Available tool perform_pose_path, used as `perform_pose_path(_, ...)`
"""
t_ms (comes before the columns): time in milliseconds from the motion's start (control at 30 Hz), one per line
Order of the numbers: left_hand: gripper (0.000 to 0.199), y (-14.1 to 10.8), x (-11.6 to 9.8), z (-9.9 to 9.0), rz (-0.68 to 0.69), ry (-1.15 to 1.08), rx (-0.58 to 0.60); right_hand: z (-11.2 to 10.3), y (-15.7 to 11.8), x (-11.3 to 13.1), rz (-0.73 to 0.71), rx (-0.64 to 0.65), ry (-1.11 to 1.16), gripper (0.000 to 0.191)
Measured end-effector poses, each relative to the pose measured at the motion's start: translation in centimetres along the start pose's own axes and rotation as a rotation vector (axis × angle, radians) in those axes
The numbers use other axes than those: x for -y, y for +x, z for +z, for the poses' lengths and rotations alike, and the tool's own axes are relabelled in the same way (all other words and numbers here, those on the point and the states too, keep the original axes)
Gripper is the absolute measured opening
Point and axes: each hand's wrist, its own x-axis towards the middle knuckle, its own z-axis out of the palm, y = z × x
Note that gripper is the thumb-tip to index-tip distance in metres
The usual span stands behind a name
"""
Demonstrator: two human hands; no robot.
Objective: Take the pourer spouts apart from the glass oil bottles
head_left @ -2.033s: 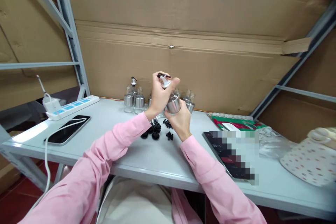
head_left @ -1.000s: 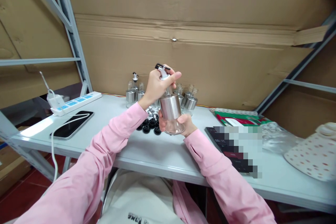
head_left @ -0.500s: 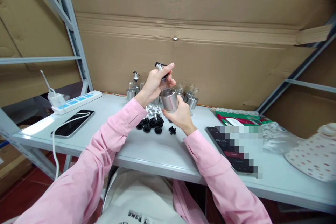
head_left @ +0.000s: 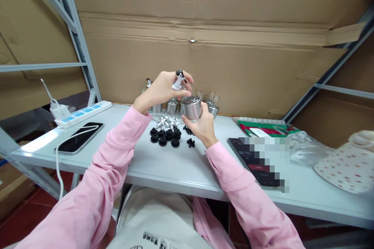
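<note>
My right hand (head_left: 204, 124) grips the steel-covered lower body of an oil bottle (head_left: 192, 107), held tilted above the table. At the bottle's glass neck, my left hand (head_left: 162, 87) is closed around a pour spout (head_left: 178, 81), silver with a black flip cap. The joint between spout and neck is hidden by my fingers. Below the hands lie a pile of silver spout tops (head_left: 168, 122), several black ribbed stoppers (head_left: 168, 135) and small black caps (head_left: 191, 142). More steel-and-glass bottles (head_left: 172, 106) stand behind; one at the left carries a spout (head_left: 149, 83).
A phone with a white cable (head_left: 78, 138) and a power strip (head_left: 84, 113) lie on the left of the table (head_left: 175, 167). To the right are a partly blurred timer phone (head_left: 254, 163), a green-and-red packet (head_left: 269, 128), clear plastic and a dotted item (head_left: 344, 167). Cardboard (head_left: 204, 62) lines the back.
My left hand has turned at the wrist around the bottle neck, and the spout's black cap now points another way. My right hand still holds the bottle. The view has shifted slightly.
</note>
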Motion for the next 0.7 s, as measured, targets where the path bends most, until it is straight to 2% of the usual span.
perform_pose_path(100,0.019,-0.2,-0.7,0.3,0.057,0.073,0.076,-0.1,0.1,0.2,-0.015,-0.006,0.035,0.057)
perform_pose_path(167,0.018,-0.2,-0.9,0.1,0.096,0.115,0.081,-0.1,0.2,0.2,-0.038,-0.017,0.059,0.060)
perform_pose_path(333,0.014,0.0,-0.2,-2.4,0.065,0.070,-0.140,0.0,0.3,0.0,-0.107,-0.088,0.107,0.055)
perform_pose_path(533,0.014,0.0,2.2,-5.9,-0.037,0.248,-0.201,0.4,0.5,-0.8,0.004,-0.053,0.142,0.045)
perform_pose_path(700,0.013,0.3,5.7,-6.4,-0.173,0.313,-0.147,0.4,0.6,-1.1,0.049,-0.011,0.121,0.041)
